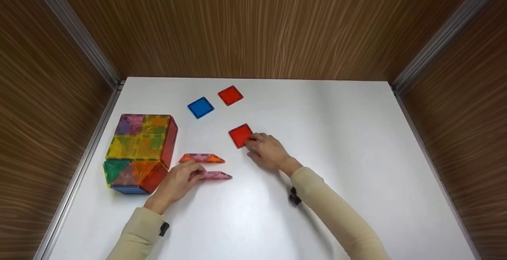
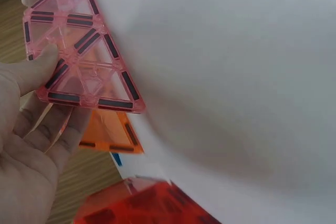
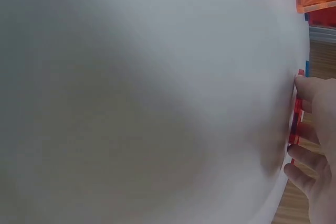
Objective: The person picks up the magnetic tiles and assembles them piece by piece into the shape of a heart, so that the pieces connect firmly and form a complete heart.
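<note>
My left hand [image 1: 180,181] pinches a pink panel of joined triangular magnetic tiles [image 2: 94,80] between thumb and fingers, standing on edge. Just behind it stands an orange and pink tile panel [image 1: 202,158], also upright. To its left is a block built of coloured magnetic tiles [image 1: 136,141], with yellow, green, orange and purple on top and red sides. My right hand [image 1: 269,152] has its thumb and fingertips at the right corner of a red square magnetic tile [image 1: 239,136] at the middle of the table. The right wrist view shows this red tile edge-on beside the fingers.
A blue square tile [image 1: 201,107] and another red square tile [image 1: 230,95] lie flat towards the back of the white table [image 1: 356,141]. Wood-grain walls [image 1: 253,26] enclose the back and both sides, with metal rails along the corners.
</note>
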`<action>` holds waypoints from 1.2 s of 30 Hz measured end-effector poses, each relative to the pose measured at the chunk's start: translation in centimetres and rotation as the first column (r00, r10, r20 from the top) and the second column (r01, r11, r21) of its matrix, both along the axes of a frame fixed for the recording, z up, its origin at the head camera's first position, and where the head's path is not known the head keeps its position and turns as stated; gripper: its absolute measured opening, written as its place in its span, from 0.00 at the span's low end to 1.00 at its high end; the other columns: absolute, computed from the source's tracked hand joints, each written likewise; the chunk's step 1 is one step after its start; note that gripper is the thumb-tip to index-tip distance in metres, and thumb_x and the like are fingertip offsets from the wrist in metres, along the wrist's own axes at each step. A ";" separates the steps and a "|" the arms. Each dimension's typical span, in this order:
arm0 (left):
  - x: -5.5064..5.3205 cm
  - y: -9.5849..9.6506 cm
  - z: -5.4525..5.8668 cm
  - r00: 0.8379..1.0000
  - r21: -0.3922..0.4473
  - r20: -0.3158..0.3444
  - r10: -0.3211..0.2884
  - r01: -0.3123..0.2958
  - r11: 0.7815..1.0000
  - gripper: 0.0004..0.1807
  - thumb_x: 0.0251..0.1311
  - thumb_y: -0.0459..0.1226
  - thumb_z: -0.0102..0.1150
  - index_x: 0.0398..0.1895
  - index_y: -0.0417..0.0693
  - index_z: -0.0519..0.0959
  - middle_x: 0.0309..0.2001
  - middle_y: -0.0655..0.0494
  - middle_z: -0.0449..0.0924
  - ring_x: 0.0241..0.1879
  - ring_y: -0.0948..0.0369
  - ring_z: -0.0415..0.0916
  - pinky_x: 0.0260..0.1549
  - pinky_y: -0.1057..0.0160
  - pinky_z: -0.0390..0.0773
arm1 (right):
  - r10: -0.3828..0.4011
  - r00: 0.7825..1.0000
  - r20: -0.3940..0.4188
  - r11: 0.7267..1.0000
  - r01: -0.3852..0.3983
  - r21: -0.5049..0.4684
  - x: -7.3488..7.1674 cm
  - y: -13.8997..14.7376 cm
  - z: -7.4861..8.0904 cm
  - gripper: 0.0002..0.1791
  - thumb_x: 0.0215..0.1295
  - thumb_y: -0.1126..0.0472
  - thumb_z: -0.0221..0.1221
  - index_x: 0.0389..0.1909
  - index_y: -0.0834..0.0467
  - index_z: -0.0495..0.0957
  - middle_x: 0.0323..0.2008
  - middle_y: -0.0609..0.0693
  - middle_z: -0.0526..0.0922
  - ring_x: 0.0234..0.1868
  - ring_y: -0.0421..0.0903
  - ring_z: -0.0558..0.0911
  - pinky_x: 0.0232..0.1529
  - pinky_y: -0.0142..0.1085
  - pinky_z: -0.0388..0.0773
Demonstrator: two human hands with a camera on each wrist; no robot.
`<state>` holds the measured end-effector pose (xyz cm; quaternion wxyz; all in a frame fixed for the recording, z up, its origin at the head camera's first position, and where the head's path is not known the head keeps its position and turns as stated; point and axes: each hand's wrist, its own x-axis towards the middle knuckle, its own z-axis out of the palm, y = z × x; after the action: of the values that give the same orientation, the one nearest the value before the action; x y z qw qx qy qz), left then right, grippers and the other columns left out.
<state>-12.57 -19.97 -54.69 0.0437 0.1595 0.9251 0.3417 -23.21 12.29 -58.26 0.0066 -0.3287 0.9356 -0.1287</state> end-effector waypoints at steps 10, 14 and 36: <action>-0.5 3.5 0.0 0.997 0.001 -0.044 -0.056 0.056 0.998 0.09 0.66 0.33 0.69 0.47 0.49 0.86 0.49 0.54 0.87 0.50 0.57 0.83 0.59 0.54 0.85 | -0.053 0.999 -0.011 0.997 0.052 -0.058 1.9 4.6 -0.1 0.22 0.75 0.52 0.63 0.65 0.54 0.81 0.63 0.57 0.82 0.63 0.57 0.81 0.64 0.53 0.81; -0.7 4.5 -0.1 0.993 0.003 -0.067 -0.095 0.095 0.995 0.08 0.66 0.33 0.69 0.46 0.47 0.85 0.49 0.53 0.87 0.47 0.57 0.83 0.56 0.54 0.86 | -0.052 0.999 -0.002 0.998 0.052 -0.019 2.3 5.3 0.5 0.23 0.74 0.51 0.63 0.65 0.55 0.81 0.61 0.57 0.82 0.60 0.57 0.82 0.59 0.52 0.83; -0.9 5.3 -0.7 0.982 0.004 -0.140 -0.129 0.131 0.991 0.05 0.66 0.34 0.70 0.42 0.47 0.86 0.47 0.52 0.88 0.48 0.55 0.84 0.55 0.52 0.85 | 0.036 0.977 0.210 0.991 -0.062 0.120 -3.1 3.8 2.5 0.37 0.70 0.42 0.67 0.77 0.48 0.70 0.77 0.53 0.71 0.76 0.58 0.69 0.77 0.59 0.69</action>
<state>-13.43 -14.68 -55.36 0.0001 0.2434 0.9112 0.3323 -26.35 16.06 -55.71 0.1280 -0.3355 0.9276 -0.1027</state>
